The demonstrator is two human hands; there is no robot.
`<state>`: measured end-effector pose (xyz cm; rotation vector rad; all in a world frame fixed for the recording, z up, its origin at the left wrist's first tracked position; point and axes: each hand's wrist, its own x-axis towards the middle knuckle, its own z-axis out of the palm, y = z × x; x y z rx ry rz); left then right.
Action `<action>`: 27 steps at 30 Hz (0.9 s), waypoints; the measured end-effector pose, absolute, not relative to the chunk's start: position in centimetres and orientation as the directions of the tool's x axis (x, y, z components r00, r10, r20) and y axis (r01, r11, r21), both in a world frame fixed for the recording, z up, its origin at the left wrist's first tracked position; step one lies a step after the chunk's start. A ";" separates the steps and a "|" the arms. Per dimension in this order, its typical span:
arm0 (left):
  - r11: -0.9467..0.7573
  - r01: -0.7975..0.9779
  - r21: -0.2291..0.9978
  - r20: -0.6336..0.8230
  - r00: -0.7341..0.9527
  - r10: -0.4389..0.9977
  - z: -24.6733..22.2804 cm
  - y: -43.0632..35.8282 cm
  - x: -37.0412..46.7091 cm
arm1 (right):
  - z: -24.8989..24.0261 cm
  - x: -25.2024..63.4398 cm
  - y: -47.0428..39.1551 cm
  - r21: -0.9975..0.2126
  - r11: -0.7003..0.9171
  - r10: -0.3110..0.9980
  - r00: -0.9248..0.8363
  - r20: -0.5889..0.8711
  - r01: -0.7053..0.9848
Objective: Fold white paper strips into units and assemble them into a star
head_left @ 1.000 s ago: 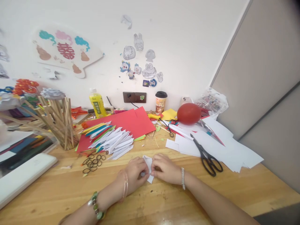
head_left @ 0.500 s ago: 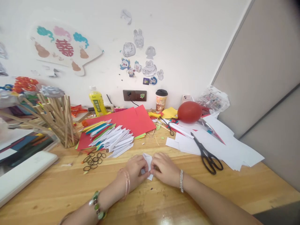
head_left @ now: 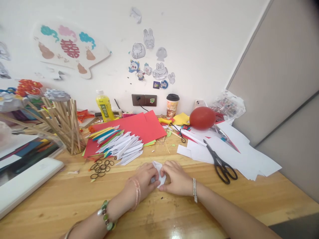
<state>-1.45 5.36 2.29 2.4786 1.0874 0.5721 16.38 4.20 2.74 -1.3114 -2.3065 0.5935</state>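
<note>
Item: small white folded paper piece (head_left: 159,173), low on the wooden table (head_left: 174,215), near its front middle, held between 2 hands.

Left hand (head_left: 146,179): fingertips curled onto the left side of the paper, pinching it; thumb position hidden behind the knuckles, so the exact grip is hard to make out. Wrist carries a pink bangle (head_left: 136,194); a green bead bracelet (head_left: 106,215) sits further up the forearm.

Right hand (head_left: 177,179): fingers drawn together, tips pressed on the right edge of the paper, touching the left hand's fingertips. Silver bracelet (head_left: 194,190) at the wrist.

Surroundings:
- Pile of folded white paper points (head_left: 126,147), beyond the hands, resting partly on red card sheets (head_left: 139,127).
- Scatter of black rubber bands (head_left: 101,167), left of the hands, just in front of the pile.
- Black scissors (head_left: 219,162), right of the hands, lying shut on loose white sheets (head_left: 244,156).
- Red balloon (head_left: 202,118), near the wall.
- Lidded paper cup (head_left: 171,106) and yellow drink bottle (head_left: 105,106), both upright against the wall.
- Bundle of wooden sticks (head_left: 63,124), standing at the left.
- Paper cut-out figures (head_left: 152,63), stuck on the wall.
</note>
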 end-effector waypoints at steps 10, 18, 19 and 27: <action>-0.634 0.623 0.458 0.207 0.619 0.758 2.5 5.1 -1.6 | 2.8 17.4 4.9 -0.669 0.493 0.832 -0.527 0.175 0.557; -0.620 0.608 0.496 0.196 0.617 0.762 1.7 5.6 -1.8 | 2.4 16.8 5.0 -0.631 0.458 0.869 -0.465 0.170 0.626; -0.619 0.606 0.500 0.187 0.622 0.760 1.6 5.7 -1.8 | 2.4 16.7 5.0 -0.625 0.454 0.873 -0.457 0.169 0.636; -0.624 0.622 0.473 0.228 0.597 0.769 2.2 5.1 -1.3 | 2.4 16.2 4.7 -0.600 0.415 0.899 -0.411 0.152 0.684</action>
